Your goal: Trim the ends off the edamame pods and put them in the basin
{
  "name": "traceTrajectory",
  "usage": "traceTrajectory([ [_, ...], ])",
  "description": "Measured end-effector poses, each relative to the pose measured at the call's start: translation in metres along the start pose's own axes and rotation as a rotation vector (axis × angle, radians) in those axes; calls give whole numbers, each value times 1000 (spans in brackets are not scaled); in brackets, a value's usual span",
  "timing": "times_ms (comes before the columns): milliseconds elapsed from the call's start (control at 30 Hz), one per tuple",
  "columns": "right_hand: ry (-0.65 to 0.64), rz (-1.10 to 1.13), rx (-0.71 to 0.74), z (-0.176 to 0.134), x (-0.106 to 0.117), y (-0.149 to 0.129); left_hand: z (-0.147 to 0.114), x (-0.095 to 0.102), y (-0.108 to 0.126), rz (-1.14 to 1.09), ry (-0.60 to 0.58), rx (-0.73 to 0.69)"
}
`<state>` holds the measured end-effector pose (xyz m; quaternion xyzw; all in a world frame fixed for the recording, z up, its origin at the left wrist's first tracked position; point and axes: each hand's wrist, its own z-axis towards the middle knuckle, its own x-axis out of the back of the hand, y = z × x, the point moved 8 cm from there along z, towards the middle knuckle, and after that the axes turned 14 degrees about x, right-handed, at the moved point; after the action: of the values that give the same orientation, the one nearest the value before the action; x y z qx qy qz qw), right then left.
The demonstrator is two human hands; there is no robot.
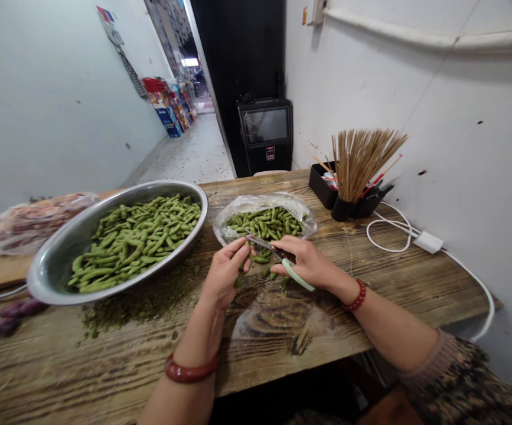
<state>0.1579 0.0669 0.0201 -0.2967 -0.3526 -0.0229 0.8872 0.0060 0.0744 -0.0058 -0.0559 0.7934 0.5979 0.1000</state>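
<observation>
Pinched in my left hand [225, 268] is a green soybean pod [238, 280], partly hidden by the fingers. My right hand [305, 260] grips scissors [297, 275] with pale green handles, their blades pointing at the left fingertips. Whether the blades touch the pod I cannot tell. Just beyond both hands lies a clear plastic bag [297, 203], its mouth spread, with many pods [267, 222] inside. A few loose pods [262, 258] lie on the table between the hands and the bag. To the left, a large metal basin [43, 284] holds a heap of pods [144, 236].
Green trimmings [118, 310] litter the wooden table [61, 372] below the basin. Purple items [10, 319] and a filled plastic bag [38, 221] sit at the left. Skewers [362, 162] stand in a black holder [343, 209] near a white cable and adapter [428, 242].
</observation>
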Motion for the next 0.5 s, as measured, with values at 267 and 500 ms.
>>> traceTrajectory([
  [267, 0, -5, 5, 0, 0, 1, -3, -3, 6, 6, -52, -48],
  [500, -42, 8, 23, -1, -4, -1, -5, -6, 5, 36, -63, -20],
])
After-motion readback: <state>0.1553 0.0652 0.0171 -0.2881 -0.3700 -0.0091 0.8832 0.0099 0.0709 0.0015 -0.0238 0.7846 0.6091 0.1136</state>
